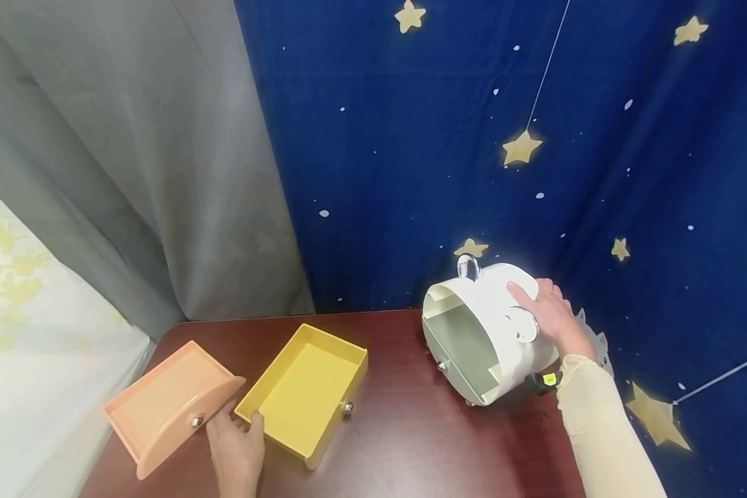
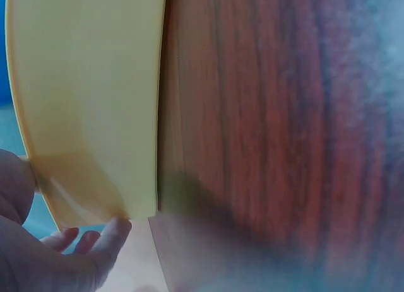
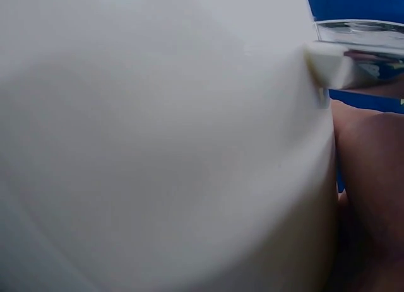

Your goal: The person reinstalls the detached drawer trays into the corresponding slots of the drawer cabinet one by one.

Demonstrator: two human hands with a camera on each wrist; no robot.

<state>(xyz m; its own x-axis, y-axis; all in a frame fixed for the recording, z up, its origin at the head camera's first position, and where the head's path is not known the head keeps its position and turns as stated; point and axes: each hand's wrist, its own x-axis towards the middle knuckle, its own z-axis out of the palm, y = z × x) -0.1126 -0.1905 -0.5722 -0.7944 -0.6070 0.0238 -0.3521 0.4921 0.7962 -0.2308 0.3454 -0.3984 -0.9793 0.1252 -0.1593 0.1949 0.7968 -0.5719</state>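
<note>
A shallow yellow drawer [image 1: 314,387] with a silver knob is over the table at centre left. My left hand [image 1: 239,446] pinches its near left corner, thumb on one side and fingertips on the other, as the left wrist view also shows. An orange drawer [image 1: 174,401], also with a silver knob, lies just left of that hand. At the right, a rounded white drawer cabinet [image 1: 498,304] faces left, with silver rings on top and a grey-green drawer [image 1: 463,339] in its open front. My right hand [image 1: 550,315] grips the cabinet's rear edge, thumb on top.
The dark red wooden table [image 1: 398,436] ends at the back against a blue star-patterned curtain [image 1: 411,173] and a grey curtain [image 1: 224,207]. Light grey pointed shapes [image 1: 600,346] show behind my right wrist. A pale patterned cloth [image 1: 37,332] hangs at the left.
</note>
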